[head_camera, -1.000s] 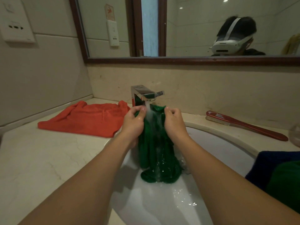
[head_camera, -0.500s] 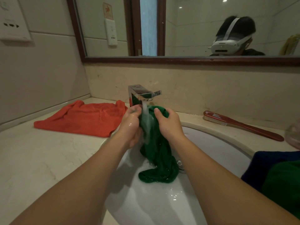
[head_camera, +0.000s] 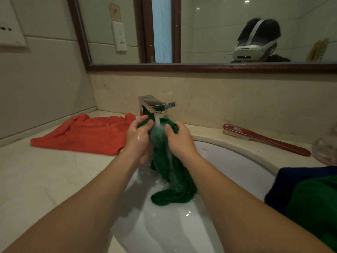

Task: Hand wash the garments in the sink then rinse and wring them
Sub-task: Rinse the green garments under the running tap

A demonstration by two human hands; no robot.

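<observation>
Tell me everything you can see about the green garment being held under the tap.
The green garment is a dark green, soaked cloth, bunched up and hanging roughly upright over the white sink. The left hand and the right hand grip its top, one on each side. Water from the chrome faucet falls onto the top between the hands and runs down its front. Its lower end lies crumpled on the basin floor amid splashes. What sort of garment it is cannot be told.

You've got a deep green garment (head_camera: 171,172) against a white sink (head_camera: 237,161), chrome faucet (head_camera: 153,105) above. Far left, an orange-red garment (head_camera: 87,136) on the cream, faintly veined counter (head_camera: 45,179). Far right, your brush (head_camera: 269,142) is red; near right, dark blue cloth (head_camera: 291,178).
</observation>
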